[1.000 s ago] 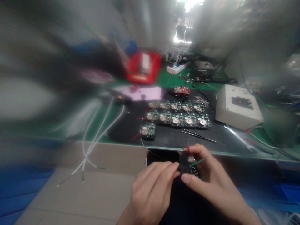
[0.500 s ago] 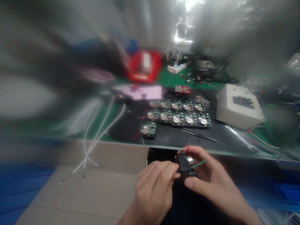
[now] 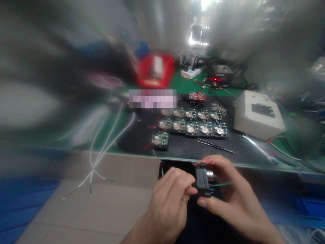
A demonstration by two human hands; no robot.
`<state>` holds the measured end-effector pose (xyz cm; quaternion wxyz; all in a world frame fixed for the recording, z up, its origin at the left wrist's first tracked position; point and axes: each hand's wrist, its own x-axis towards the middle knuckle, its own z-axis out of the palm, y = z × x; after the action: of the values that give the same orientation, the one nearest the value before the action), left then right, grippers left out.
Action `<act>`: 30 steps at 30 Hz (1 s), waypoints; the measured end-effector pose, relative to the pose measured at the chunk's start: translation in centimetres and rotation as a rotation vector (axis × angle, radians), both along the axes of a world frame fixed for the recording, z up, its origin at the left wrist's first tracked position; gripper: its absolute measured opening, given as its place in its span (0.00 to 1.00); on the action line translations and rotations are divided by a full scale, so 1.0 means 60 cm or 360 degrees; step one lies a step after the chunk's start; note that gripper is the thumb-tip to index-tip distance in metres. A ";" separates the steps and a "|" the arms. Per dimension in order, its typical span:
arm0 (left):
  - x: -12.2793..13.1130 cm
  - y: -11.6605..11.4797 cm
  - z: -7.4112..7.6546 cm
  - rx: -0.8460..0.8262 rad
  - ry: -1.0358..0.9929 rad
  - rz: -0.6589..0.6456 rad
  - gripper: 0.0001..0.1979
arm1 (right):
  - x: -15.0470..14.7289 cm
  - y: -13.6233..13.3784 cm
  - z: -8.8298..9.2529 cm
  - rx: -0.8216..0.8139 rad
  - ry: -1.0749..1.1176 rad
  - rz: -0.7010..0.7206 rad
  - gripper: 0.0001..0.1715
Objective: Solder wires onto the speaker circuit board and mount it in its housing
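Observation:
Both my hands meet just below the table's front edge. My right hand [image 3: 228, 193] grips a small black module [image 3: 202, 180] with a silver part behind it, a green wire [image 3: 222, 184] sticking out to the right and a red wire at its top. My left hand [image 3: 169, 200] pinches the module's left side with thumb and forefinger. Beyond them, on a black mat [image 3: 182, 147], lie rows of small green circuit boards [image 3: 193, 127] with round silver parts, and one separate board [image 3: 160, 140] nearer to me.
Tweezers [image 3: 214, 145] lie on the mat right of the single board. A white box [image 3: 257, 115] stands at the right, a red container [image 3: 154, 70] and a power strip [image 3: 193, 72] at the back. White cables [image 3: 106, 145] hang over the table's front edge at left. Much of the view is blurred.
The black module has turned more upright between my hands and sits slightly lower and to the right. My left thumb and forefinger have closed in on its left side.

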<state>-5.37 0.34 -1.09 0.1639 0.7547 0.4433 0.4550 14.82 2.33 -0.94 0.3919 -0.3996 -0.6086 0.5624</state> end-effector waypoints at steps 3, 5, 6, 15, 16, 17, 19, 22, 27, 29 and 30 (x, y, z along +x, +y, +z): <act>-0.002 0.001 -0.001 0.0121 -0.0003 0.0000 0.09 | 0.003 0.000 0.003 -0.0202 0.0049 0.0024 0.33; -0.007 -0.001 -0.003 0.0194 0.0075 -0.0005 0.10 | 0.003 -0.001 0.003 -0.0395 0.0146 0.0062 0.31; -0.011 -0.002 -0.004 0.0243 0.0151 -0.0008 0.11 | 0.003 -0.002 0.002 -0.0496 0.0212 0.0087 0.29; -0.025 -0.002 -0.012 0.0050 0.0070 -0.0073 0.09 | 0.032 0.007 0.002 -0.0248 -0.0015 0.0066 0.34; -0.026 -0.001 -0.016 -0.0202 -0.0109 -0.0158 0.15 | 0.037 0.009 0.012 -0.0097 -0.0091 0.0083 0.36; -0.027 0.000 -0.020 -0.0471 -0.0290 -0.0264 0.23 | 0.041 0.010 0.024 0.0038 -0.0138 0.0121 0.39; -0.028 -0.001 -0.031 -0.0945 -0.0628 -0.0510 0.34 | 0.042 0.011 0.051 0.0203 -0.0134 0.0276 0.40; -0.022 -0.008 -0.041 -0.1481 -0.1074 -0.0642 0.36 | 0.037 0.008 0.078 0.0291 -0.0042 0.0471 0.37; -0.011 -0.007 -0.042 -0.1634 -0.1563 -0.0536 0.31 | 0.088 0.016 0.038 0.0570 -0.0687 -0.0073 0.43; -0.011 0.001 -0.043 -0.1575 -0.1735 -0.0286 0.27 | 0.141 0.030 -0.002 0.0811 -0.1281 -0.0672 0.27; -0.011 0.005 -0.043 -0.1552 -0.1826 -0.0134 0.25 | 0.170 0.038 -0.023 0.0848 -0.1418 -0.0944 0.22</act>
<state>-6.00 0.63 -3.70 0.7019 0.2574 0.4102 0.5223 25.04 4.62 -2.34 0.3260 -0.6378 -0.6970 0.0354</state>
